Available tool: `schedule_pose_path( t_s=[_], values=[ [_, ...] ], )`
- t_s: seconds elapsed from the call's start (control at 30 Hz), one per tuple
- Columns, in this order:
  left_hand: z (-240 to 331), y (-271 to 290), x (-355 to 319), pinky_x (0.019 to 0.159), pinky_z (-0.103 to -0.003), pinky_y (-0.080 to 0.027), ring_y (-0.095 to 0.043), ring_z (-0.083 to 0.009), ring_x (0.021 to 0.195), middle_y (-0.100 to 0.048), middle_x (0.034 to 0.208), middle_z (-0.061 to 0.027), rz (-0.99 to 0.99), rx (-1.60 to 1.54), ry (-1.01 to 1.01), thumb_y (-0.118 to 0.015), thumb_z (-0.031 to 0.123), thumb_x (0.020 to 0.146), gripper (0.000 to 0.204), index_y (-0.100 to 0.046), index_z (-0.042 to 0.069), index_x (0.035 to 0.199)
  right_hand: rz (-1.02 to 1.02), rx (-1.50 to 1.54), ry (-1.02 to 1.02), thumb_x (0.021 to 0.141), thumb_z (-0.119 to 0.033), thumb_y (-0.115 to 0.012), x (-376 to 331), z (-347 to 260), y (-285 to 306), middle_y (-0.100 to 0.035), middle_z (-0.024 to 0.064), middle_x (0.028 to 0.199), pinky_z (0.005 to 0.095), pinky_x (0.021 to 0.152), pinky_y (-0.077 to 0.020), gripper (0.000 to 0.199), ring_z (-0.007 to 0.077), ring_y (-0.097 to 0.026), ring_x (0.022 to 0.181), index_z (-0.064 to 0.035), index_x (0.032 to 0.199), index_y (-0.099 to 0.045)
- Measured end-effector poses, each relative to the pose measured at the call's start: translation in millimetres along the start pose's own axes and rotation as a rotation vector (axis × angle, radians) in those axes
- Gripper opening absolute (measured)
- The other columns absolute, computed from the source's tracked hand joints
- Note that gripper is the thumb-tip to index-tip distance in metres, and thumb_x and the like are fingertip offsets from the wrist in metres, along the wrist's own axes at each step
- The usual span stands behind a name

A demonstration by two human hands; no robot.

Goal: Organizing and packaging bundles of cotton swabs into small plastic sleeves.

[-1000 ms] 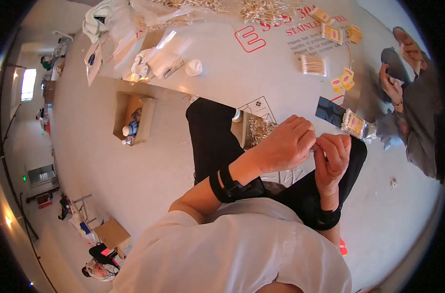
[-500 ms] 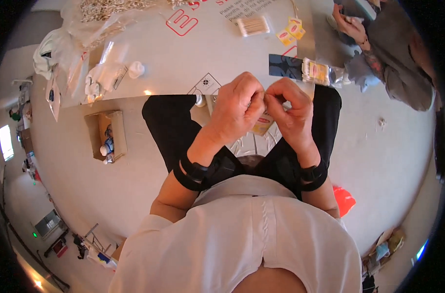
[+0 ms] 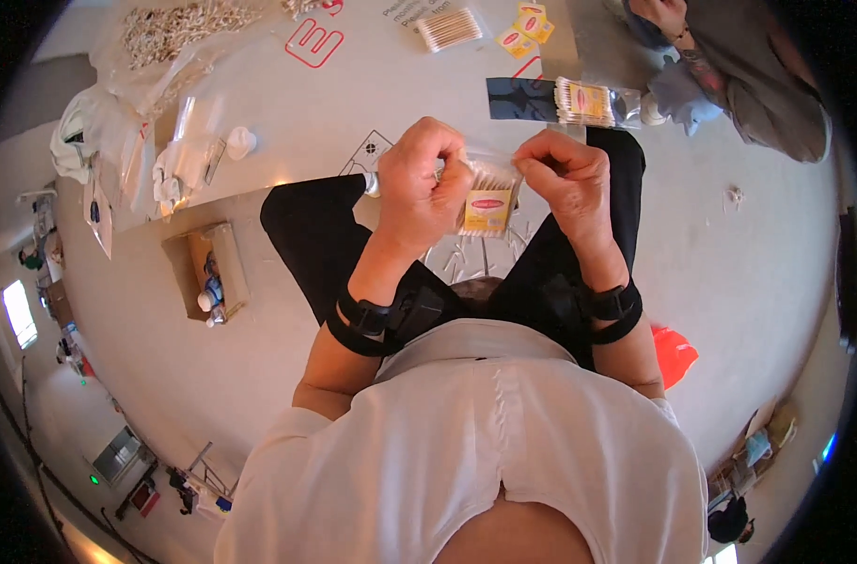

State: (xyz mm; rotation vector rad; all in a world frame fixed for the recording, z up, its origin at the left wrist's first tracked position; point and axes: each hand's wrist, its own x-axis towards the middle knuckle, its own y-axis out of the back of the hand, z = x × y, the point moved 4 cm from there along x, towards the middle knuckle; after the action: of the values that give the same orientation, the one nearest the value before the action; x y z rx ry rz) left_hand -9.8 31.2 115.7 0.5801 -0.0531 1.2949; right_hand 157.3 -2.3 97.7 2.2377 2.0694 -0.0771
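Cotton-swab packet (image 3: 487,195) pinched between both hands.

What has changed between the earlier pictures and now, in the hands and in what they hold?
One second ago the hands were low and to the right, fists close together. Now the left hand and right hand are raised to mid-picture and slightly apart, holding between them a clear packet of cotton swabs with a yellow label, which shows plainly now. The table with its other packets looks unchanged, as does the nearby person.
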Motion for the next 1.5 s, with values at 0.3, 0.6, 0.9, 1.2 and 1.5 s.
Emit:
schedule_pose_path(
  t_s=[0.3,0.6,0.9,1.2,1.5],
  values=[
    [12.0,11.7,14.2,0.062,-0.026,-0.045,-0.054,-0.02,0.063,-0.054,0.074,-0.0088,0.007,0.025,-0.043,-0.052,-0.008,0.069,0.014,-0.05,0.002,0.079,0.174,0.132,0.023,0.076,-0.004,-0.067,-11.0,-3.9,27.2,-0.062,-0.0013,0.081,0.0187,0.066,-0.0415,0.016,0.0045,-0.052,0.072,-0.0006,0.091,-0.064],
    [31.8,-7.1,24.7,0.067,-0.029,-0.045,-0.055,-0.022,0.07,-0.056,0.078,-0.0085,-0.085,-0.036,-0.135,-0.056,-0.006,0.067,0.018,-0.052,0.002,0.082,0.165,0.059,0.264,0.078,0.003,-0.061,-11.5,-20.5,15.5,-0.057,0.0044,0.075,0.0235,0.064,-0.0427,0.004,0.0124,-0.053,0.069,0.0014,0.081,-0.058],
    [47.9,-38.1,35.7,0.055,-0.025,-0.044,-0.053,-0.0157,0.062,-0.053,0.076,-0.0077,-0.223,0.154,-0.314,-0.056,-0.01,0.066,0.016,-0.054,-0.001,0.078,0.25,-0.263,0.451,0.074,0.004,-0.061,-17.2,-42.6,20.1,-0.054,0.0105,0.072,0.0277,0.057,-0.0439,0.008,0.0237,-0.054,0.063,0.0,0.078,-0.056],
    [29.6,-1.9,42.7,0.06,-0.029,-0.045,-0.054,-0.0201,0.067,-0.053,0.077,-0.0089,-0.096,0.059,-0.184,-0.055,-0.005,0.067,0.015,-0.051,0.002,0.08,0.396,0.011,0.289,0.08,0.002,-0.06,-29.3,-23.7,41.6,-0.054,0.0032,0.072,0.0221,0.062,-0.0411,0.004,0.0112,-0.05,0.067,0.0008,0.08,-0.056],
    [34.8,-55.0,28.8,0.079,-0.031,-0.045,-0.056,-0.022,0.089,-0.064,0.092,-0.0046,-0.281,-0.262,-0.119,-0.07,-0.002,0.065,0.028,-0.064,0.006,0.091,0.258,0.28,0.325,0.078,-0.003,-0.065,-32.9,-27.8,34.2,-0.053,0.0,0.089,0.0192,0.067,-0.0375,0.018,0.0061,-0.046,0.078,-0.0014,0.096,-0.06]
  ],
)
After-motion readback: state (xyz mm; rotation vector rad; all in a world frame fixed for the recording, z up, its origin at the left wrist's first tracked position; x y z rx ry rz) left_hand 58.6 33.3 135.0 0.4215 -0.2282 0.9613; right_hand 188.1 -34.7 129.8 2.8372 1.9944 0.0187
